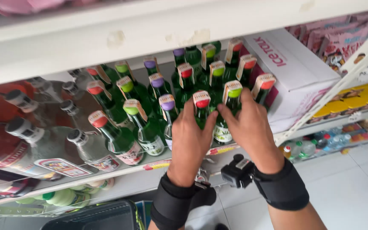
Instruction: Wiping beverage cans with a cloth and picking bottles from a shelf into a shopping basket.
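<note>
Hands, seemingly gripping green bottles

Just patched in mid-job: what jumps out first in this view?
Both hands, left hand and right hand, grip green glass bottles at the shelf's front edge. Around them stand rows of green bottles with coloured caps; clear bottles stand to the left, a white carton to the right.

White shelves with chipped paint fill the view, and daylight falls evenly across them. A neighbouring rack on the right carries pink packets and yellow tubs. Below lies a floor of pale, glossy tiles.
</note>
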